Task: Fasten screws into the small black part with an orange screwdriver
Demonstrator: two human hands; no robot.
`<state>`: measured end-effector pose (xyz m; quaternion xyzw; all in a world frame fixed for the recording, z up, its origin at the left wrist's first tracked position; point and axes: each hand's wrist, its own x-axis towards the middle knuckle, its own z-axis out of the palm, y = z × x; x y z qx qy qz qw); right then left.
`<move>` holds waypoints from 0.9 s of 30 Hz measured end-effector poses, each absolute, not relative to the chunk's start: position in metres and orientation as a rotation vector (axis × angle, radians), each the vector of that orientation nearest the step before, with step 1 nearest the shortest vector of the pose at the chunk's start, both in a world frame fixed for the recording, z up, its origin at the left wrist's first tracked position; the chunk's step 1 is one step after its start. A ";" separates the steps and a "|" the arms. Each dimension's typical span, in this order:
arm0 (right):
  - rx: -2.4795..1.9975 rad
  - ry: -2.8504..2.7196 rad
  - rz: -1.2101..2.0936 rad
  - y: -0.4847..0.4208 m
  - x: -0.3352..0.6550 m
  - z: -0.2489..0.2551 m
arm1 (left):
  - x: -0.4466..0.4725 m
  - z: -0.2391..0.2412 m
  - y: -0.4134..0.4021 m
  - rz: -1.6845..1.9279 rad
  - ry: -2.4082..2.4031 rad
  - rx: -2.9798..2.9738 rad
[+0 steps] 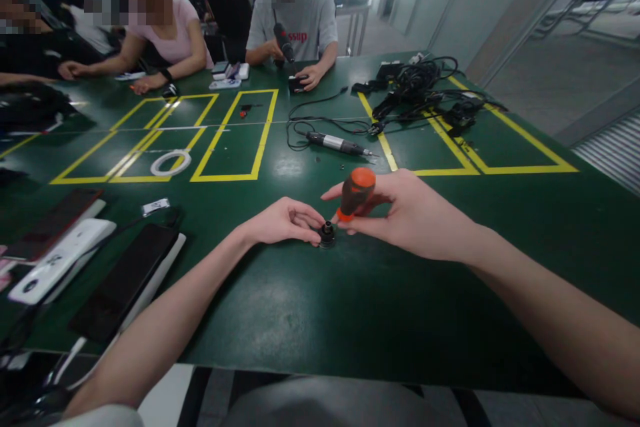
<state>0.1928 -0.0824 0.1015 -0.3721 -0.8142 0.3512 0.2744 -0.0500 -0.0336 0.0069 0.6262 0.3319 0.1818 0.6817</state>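
Between my hands a small round black part (327, 233) with a raised centre sits on the green table (280, 320). Fingertips of my left hand (285, 221) close on its left edge. My right hand (415, 213) grips a screwdriver (358, 192) with a dark handle and orange ends. The handle leans up and to the right, beside the round part. I cannot make out the screwdriver's shaft or whether its tip touches the part.
An electric screwdriver (337, 144) with a cord lies beyond my hands. Tangled black cables (415, 90) are at the back right. A white ring (171, 163), a phone (127, 280) and a power strip (63, 260) lie leftward. A co-worker opposite holds a power drill (284, 43).
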 end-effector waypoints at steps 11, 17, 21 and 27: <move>-0.946 -2.295 0.817 -0.083 0.187 0.096 | -0.047 0.007 -0.039 0.438 0.770 1.448; -1.026 -2.292 0.847 -0.085 0.187 0.095 | -0.045 0.008 -0.038 0.406 0.806 1.506; -1.047 -2.247 0.909 -0.085 0.185 0.098 | -0.044 0.011 -0.038 0.416 0.806 1.562; -1.023 -2.288 0.843 -0.082 0.182 0.092 | -0.042 0.007 -0.042 0.492 0.772 1.513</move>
